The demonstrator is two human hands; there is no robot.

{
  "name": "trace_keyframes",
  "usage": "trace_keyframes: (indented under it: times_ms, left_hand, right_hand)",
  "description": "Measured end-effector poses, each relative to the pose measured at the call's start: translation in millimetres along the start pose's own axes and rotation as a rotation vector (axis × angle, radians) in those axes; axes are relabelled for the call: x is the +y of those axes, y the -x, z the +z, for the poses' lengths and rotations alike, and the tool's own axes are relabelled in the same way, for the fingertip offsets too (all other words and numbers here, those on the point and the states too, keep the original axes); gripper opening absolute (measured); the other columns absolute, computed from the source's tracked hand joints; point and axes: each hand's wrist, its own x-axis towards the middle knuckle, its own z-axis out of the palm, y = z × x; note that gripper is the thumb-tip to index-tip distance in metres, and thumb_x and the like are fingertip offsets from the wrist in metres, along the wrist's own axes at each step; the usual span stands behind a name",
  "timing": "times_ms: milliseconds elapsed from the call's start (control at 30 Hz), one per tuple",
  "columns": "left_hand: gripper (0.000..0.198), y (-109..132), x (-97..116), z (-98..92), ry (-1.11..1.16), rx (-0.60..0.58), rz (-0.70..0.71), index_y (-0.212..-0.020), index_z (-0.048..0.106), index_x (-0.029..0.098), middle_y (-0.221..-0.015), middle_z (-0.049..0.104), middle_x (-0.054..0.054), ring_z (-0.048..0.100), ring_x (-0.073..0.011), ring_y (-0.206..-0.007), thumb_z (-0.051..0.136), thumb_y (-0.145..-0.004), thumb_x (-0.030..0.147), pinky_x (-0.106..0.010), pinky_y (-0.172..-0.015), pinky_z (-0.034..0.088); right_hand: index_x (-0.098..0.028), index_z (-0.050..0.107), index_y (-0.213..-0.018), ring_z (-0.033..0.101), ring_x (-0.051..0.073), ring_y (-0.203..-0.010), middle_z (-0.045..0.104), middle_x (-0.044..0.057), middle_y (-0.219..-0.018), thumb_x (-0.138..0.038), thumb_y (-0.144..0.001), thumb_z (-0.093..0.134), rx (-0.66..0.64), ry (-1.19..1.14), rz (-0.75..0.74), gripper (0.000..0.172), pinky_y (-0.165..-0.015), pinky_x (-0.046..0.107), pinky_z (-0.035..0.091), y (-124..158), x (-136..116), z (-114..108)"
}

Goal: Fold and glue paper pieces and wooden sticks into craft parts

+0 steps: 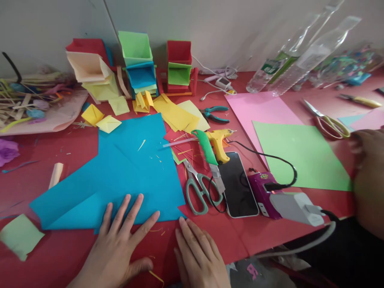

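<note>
A large blue paper sheet (126,172), partly folded, lies on the red table (60,256). My left hand (120,244) rests flat at its near edge, fingers spread and fingertips on the blue paper. My right hand (199,256) lies flat on the red surface beside it, fingers stretched toward the sheet's right corner. Neither hand holds anything.
Grey-handled scissors (198,190), a green-handled cutter (210,154), a yellow glue gun (220,142), a phone (237,184) and a purple power strip (267,192) lie to the right. Pink (255,108) and green (303,156) sheets lie beyond. Folded paper boxes (138,64) stand at the back. Another person's arm (369,176) is at the right edge.
</note>
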Motion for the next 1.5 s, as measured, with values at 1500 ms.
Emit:
trace_keyframes:
  times_ms: [1500]
  left_hand:
    - [0.084,-11.4,9.1,-6.0,-0.024,-0.012,0.168,-0.141,0.021,0.025,-0.147,0.022,-0.013,0.02,-0.0365,-0.132,0.036,-0.073,0.071,-0.052,-0.103,0.01]
  right_hand:
    - [-0.013,0.062,-0.105,0.061,0.02,-0.088,0.066,0.01,-0.106,-0.015,-0.087,0.04,-0.091,-0.097,0.088,0.029,-0.076,0.032,0.049,-12.2,14.4,-16.7]
